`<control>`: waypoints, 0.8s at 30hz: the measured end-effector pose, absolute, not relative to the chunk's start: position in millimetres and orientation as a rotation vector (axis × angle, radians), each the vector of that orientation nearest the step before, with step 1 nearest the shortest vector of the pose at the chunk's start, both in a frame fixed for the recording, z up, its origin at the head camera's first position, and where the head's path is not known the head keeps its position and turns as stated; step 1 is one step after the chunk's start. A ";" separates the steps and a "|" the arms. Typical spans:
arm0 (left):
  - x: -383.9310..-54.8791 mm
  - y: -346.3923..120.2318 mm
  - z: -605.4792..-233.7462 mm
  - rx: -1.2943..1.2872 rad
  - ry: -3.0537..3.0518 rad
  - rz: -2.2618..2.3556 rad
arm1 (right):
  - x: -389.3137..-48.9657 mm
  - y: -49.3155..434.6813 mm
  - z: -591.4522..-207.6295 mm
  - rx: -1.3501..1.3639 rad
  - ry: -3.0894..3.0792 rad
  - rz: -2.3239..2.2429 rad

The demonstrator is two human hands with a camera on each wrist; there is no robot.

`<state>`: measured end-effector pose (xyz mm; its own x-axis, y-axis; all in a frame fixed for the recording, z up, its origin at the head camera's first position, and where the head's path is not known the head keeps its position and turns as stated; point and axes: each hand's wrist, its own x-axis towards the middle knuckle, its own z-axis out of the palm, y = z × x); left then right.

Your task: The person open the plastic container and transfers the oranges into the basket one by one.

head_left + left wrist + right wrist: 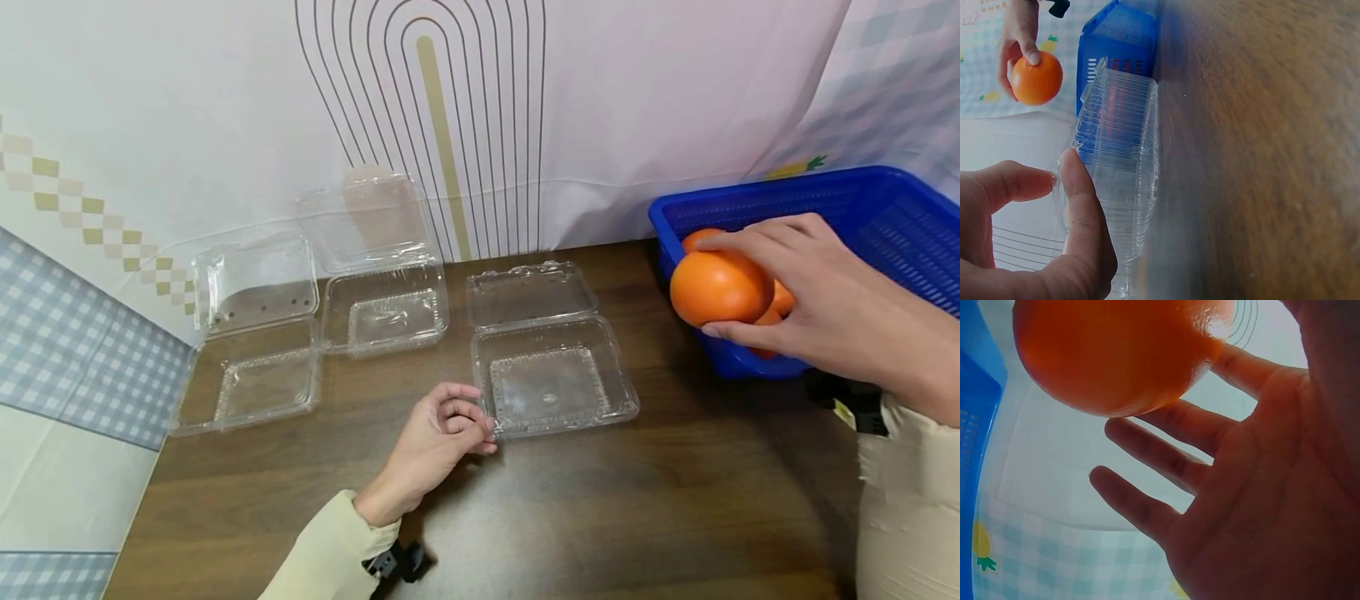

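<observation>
My right hand [817, 308] grips an orange [720, 287] between thumb and fingers, raised over the near left corner of a blue basket [731, 362]. In the right wrist view the orange [1116, 356] rests against the fingers, with the lower fingers spread out below it. More oranges [782, 298] show in the basket, partly hidden behind the held one. My left hand [442, 429] pinches the front left rim of a clear plastic clamshell container [551, 387], its lid folded back. The left wrist view shows thumb and finger at the container's rim [1060, 187].
Two more clear clamshell containers stand with raised lids at the left: one at the far left [266, 387], another beside it [386, 312]. A cloth with printed arches [600, 108] hangs behind the wooden table [600, 517]. Blue checked cloth [67, 325] borders the left edge.
</observation>
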<state>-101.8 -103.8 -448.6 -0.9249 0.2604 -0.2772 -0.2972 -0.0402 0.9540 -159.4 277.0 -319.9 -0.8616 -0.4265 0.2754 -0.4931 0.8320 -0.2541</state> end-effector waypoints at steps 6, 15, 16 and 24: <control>-101.4 -103.5 -448.2 -0.040 1.874 2.023 | -158.4 280.8 -319.7 0.733 -2.793 0.480; -100.8 -102.5 -448.0 -0.040 1.872 2.020 | -156.2 289.1 -317.2 0.636 -2.879 0.446; -100.7 -102.4 -448.0 -0.040 1.872 2.021 | -156.2 289.9 -316.9 0.610 -2.898 0.438; -99.8 -103.2 -448.0 -0.039 1.872 2.025 | -156.2 295.3 -316.5 0.556 -2.928 0.432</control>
